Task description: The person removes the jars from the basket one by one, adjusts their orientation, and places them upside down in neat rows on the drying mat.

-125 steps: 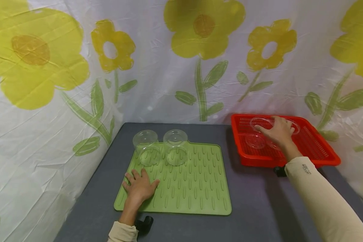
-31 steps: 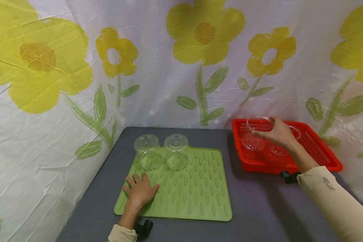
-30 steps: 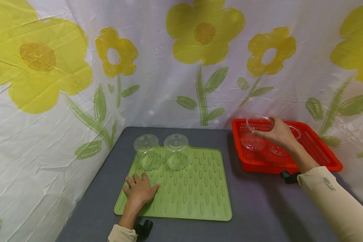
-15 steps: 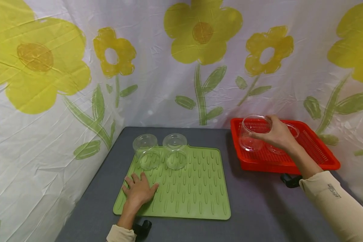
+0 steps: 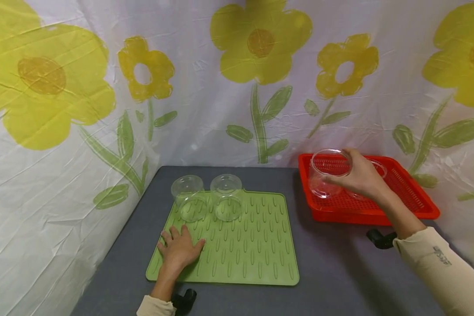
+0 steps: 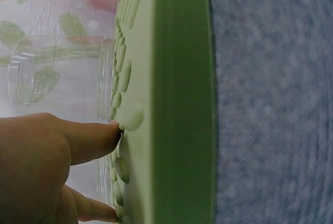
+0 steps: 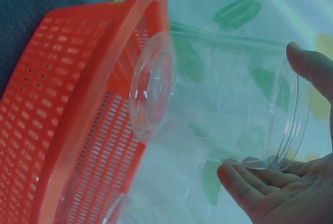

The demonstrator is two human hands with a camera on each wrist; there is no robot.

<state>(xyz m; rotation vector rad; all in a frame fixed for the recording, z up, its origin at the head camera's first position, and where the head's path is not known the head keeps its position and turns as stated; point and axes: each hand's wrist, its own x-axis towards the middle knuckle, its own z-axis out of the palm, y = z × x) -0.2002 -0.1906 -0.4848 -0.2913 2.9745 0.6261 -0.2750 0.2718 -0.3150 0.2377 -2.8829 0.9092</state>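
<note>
My right hand pinches a clear plastic jar by its rim, thumb on one side and fingers on the other. The jar is mouth up, its base low inside the red basket in the right wrist view. Another clear jar stands in the basket behind the hand, partly hidden. My left hand rests with spread fingers on the front left of the green ridged mat. Beyond its fingertips, two clear jars, a left one and a right one, stand mouth down at the mat's back left.
The mat and the basket stand on a dark grey table, with a strip of table between them. A white flowered cloth hangs close behind and along the left side. The basket's raised rim surrounds the held jar's lower part.
At first my right hand was further into the basket; it now grips the jar's rim and has drawn the jar slightly left, away from the other one. The left hand stays on the mat.
</note>
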